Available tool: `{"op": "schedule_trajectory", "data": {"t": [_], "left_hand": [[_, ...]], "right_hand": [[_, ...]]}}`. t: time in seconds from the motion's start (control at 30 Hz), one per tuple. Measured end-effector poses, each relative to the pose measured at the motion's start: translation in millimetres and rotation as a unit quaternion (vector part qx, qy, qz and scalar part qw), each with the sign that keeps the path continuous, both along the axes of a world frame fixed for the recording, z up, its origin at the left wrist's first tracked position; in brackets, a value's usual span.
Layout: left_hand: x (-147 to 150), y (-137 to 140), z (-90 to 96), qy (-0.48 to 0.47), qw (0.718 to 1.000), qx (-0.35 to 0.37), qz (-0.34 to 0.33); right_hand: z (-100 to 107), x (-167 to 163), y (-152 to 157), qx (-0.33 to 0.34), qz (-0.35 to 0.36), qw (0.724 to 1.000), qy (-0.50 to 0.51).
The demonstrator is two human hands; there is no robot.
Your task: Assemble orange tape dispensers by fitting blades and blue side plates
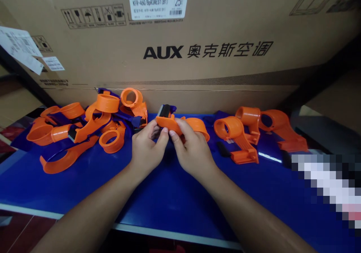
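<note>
The tape dispenser (170, 123) at centre looks like smooth orange plastic; its roller (164, 110) is matt black. The left heap (108, 104) and right-hand dispensers (238, 127) show softly shiny moulded plastic. The blue bench (166, 200) is smooth and glossy. At the far side, the carton (113, 57) is matt brown cardboard with a smooth paper label (158, 3).
</note>
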State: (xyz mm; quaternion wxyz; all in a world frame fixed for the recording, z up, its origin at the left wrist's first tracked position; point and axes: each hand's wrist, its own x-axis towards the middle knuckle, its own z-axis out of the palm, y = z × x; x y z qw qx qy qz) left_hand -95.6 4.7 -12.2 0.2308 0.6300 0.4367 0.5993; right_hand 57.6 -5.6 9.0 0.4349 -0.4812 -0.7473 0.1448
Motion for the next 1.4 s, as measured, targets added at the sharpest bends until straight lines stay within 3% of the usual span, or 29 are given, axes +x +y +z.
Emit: {"op": "schedule_trajectory", "data": {"t": [0.23,0.63,0.9,1.07,1.4], "left_hand": [[7.0,-5.0,9.2,-0.078,0.994,-0.071,0.004],[13.0,-8.8,22.6,-0.087,0.984,-0.114,0.107],[11.8,0.4,13.5,-0.076,0.978,-0.145,0.131],[12.2,5.5,8.1,-0.088,0.977,-0.147,0.123],[13.5,2.3,4.9,-0.053,0.988,-0.111,0.090]], "right_hand": [[-11.1,-7.0,-2.0,0.077,-0.040,0.995,-0.048],[-14.5,-17.4,-5.5,0.079,-0.100,0.977,-0.169],[-17.0,-25.1,-4.5,0.079,-0.129,0.968,-0.199],[-16.0,-28.3,-1.1,0.072,-0.130,0.970,-0.193],[-16.6,-15.4,3.6,0.046,-0.088,0.991,-0.087]]}}
